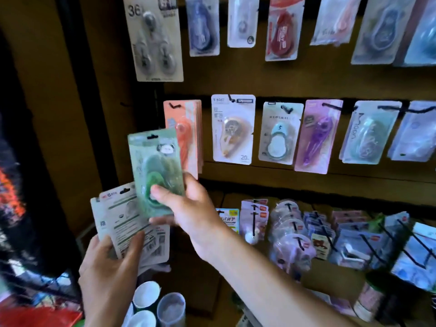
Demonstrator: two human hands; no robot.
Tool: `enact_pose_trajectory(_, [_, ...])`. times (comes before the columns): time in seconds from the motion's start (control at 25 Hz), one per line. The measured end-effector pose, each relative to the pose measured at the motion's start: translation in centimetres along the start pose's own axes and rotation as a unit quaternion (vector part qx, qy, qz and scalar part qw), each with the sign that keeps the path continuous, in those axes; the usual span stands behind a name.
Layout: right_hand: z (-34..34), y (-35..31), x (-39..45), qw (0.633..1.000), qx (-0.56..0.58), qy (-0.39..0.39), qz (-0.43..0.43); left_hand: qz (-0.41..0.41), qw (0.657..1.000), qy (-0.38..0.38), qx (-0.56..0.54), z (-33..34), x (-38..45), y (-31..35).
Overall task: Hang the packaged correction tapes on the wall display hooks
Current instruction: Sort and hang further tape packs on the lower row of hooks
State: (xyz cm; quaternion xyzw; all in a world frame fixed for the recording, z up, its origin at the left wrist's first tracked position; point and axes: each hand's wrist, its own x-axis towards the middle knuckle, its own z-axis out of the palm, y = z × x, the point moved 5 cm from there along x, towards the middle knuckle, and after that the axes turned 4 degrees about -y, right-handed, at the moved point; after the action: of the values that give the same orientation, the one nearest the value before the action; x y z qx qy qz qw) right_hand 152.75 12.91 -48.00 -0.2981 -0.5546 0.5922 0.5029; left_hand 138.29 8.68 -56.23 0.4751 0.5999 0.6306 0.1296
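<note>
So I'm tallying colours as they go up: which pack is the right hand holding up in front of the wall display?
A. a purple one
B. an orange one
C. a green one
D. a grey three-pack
C: the right hand pinches a green pack by its lower end, raised in front of the orange packs already hanging, while the left hand grips the remaining stack.

The scene is dim and warm-toned; the brown wall point(236, 81) looks muddy; the far left edge falls to near black; the hands point(188, 208) catch the most light, from the front; the whole picture is soft, print on the packs point(232, 128) mostly unreadable; lines bow toward the edges, wide-angle; the lower right packs point(354, 244) smear most.
</note>
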Motion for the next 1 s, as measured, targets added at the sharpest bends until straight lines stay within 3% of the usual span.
enact_pose_trajectory(0.12, [3.7,-1.2,4.2,0.996,-0.085,0.013,-0.035,0.013,1.000,0.020,0.004,-0.9,0.8,-0.1])
enact_pose_trajectory(0.32, [6.4,-2.0,7.9,0.993,-0.088,0.070,-0.048,-0.014,0.999,0.042,0.005,-1.6,1.7,-1.8])
enact_pose_trajectory(0.72, [6.5,-2.5,9.5,0.992,-0.081,0.093,-0.029,-0.006,0.999,0.040,-0.007,-1.5,1.8,-2.3])
enact_pose_trajectory(1.0, [4.8,-2.2,12.5,0.972,-0.171,0.159,0.005,-0.006,0.998,0.045,-0.039,-1.9,1.7,-2.2])
